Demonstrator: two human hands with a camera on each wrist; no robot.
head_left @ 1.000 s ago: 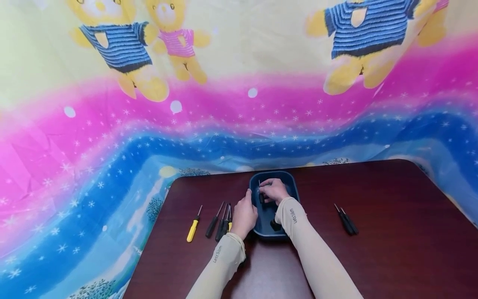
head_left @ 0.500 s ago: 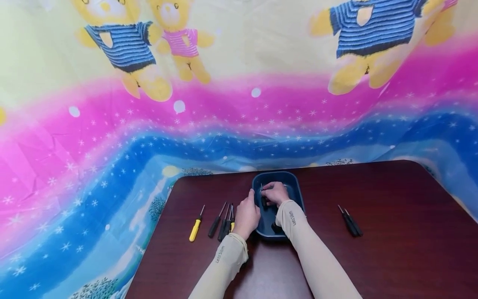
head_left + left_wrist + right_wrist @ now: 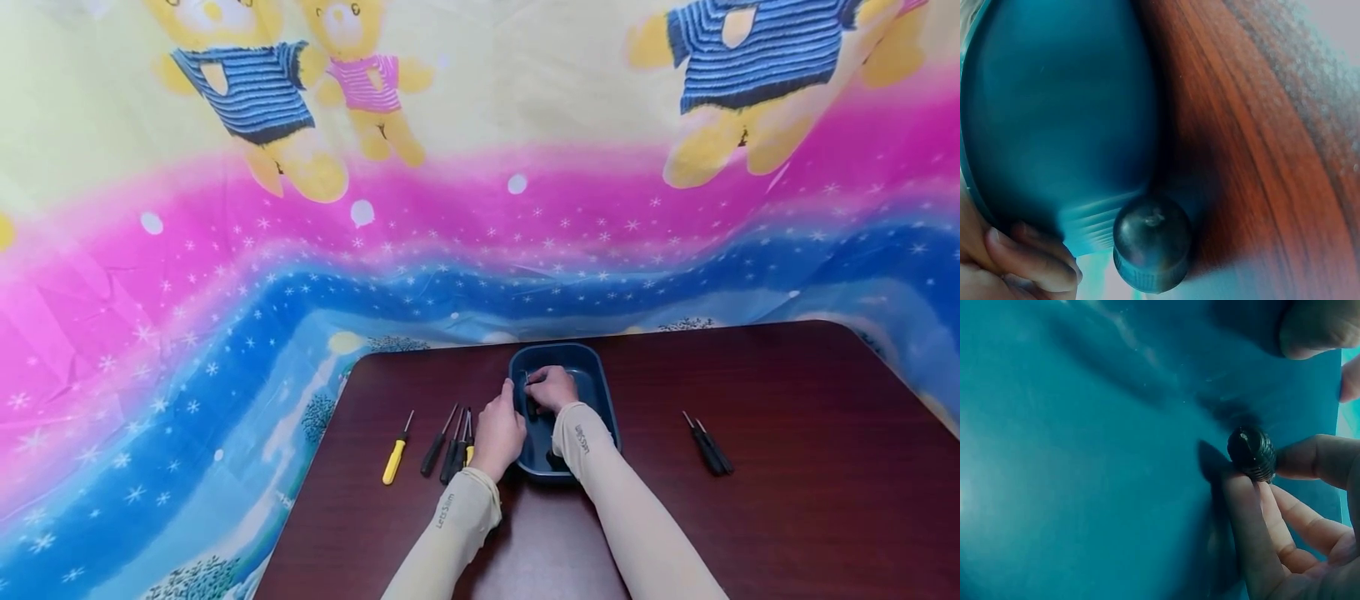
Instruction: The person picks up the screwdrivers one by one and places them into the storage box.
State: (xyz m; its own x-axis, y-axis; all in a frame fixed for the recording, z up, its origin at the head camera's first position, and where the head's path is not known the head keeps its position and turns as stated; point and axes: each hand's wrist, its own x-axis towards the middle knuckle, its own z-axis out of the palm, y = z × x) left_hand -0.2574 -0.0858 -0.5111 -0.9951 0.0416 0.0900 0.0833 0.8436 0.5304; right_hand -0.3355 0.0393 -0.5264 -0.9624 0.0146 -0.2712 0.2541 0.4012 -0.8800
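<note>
A dark blue tray (image 3: 534, 448) stands near the far edge of the table. My left hand (image 3: 498, 429) holds its left wall; in the left wrist view the curled fingers (image 3: 1035, 256) lie against its outside, and that hand's thumb (image 3: 1319, 328) shows inside in the right wrist view. Inside the tray, my right hand (image 3: 553, 388) pinches a screwdriver with a black handle (image 3: 532, 407). The ribbed handle (image 3: 1251, 453) points its butt end at the right wrist camera. A dark object (image 3: 555, 460) lies in the tray's near end, partly hidden by the right sleeve.
Several screwdrivers (image 3: 453, 457) with black or yellow handles lie left of the tray, one handle end (image 3: 1150, 244) close beside its wall. A yellow screwdriver (image 3: 393, 461) lies farther left. Two black screwdrivers (image 3: 707, 450) lie to the right. A printed cloth (image 3: 480, 208) hangs behind.
My right hand has lowered slightly in the tray with the screwdriver, shifting a little toward the left wall. The left hand keeps its place on the tray. The head view has shifted slightly.
</note>
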